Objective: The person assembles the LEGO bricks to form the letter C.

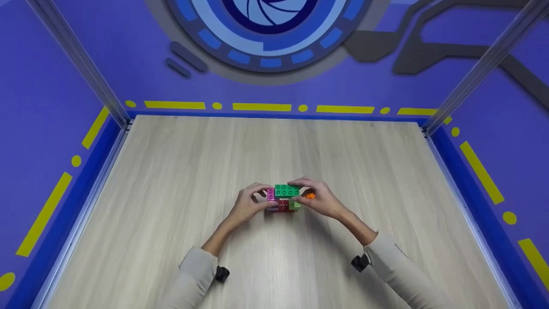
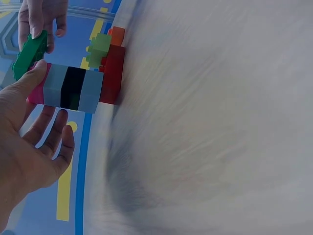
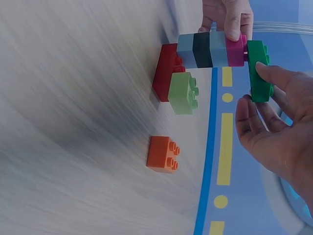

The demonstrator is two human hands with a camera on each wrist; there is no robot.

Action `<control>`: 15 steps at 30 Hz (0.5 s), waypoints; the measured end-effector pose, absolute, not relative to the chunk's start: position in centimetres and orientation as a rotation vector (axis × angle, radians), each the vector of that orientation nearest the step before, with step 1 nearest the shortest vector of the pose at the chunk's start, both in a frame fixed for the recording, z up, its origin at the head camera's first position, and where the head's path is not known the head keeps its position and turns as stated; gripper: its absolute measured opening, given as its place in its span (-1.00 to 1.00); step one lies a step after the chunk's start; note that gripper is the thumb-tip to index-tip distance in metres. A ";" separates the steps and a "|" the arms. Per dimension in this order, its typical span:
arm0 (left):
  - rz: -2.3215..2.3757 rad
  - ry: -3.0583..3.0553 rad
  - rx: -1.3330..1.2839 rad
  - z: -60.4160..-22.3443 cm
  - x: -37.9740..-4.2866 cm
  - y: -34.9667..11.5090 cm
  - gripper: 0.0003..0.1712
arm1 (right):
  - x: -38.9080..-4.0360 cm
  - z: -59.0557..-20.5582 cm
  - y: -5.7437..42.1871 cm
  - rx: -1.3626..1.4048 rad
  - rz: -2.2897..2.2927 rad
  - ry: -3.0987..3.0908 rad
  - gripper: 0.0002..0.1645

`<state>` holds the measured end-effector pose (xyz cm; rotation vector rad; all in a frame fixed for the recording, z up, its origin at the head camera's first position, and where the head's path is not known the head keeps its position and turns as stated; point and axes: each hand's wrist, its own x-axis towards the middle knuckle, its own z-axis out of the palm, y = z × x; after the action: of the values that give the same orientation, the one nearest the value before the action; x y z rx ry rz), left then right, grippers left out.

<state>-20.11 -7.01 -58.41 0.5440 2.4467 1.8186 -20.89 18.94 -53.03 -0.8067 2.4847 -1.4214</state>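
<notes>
A stack of toy building bricks stands on the wooden table (image 1: 193, 154). Its base is a long red brick (image 3: 165, 73); from there a light blue brick (image 3: 186, 51), a black brick (image 3: 202, 50), another light blue brick (image 3: 218, 49) and a magenta brick (image 3: 235, 53) rise in one column. A light green brick (image 3: 180, 94) sits on the base's other end. My left hand (image 1: 248, 205) pinches the column at the magenta brick. Just over that, my right hand (image 1: 324, 201) holds a long green brick (image 1: 286, 190) between thumb and fingers, its studs facing up.
An orange brick (image 3: 161, 154) lies loose on the table, right of the stack and under my right hand. Blue panels (image 1: 274, 92) with yellow markings wall the table at the back and sides, and metal posts (image 1: 81, 64) stand at the back corners.
</notes>
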 end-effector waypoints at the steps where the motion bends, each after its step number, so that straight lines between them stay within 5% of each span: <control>1: 1.807 2.453 0.544 -58.4 -20.1 -7.0 -0.58 | -20.9 -53.1 18.9 -0.809 -1.419 2.488 -0.50; 15: 1.689 2.538 0.594 -57.5 -20.1 -7.0 -0.51 | -21.1 -53.1 19.0 -0.820 -1.430 2.453 -0.50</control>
<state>-20.14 -7.01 -57.46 0.5938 2.5377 1.6892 -21.08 19.00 -53.06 -0.8196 2.4529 -1.4300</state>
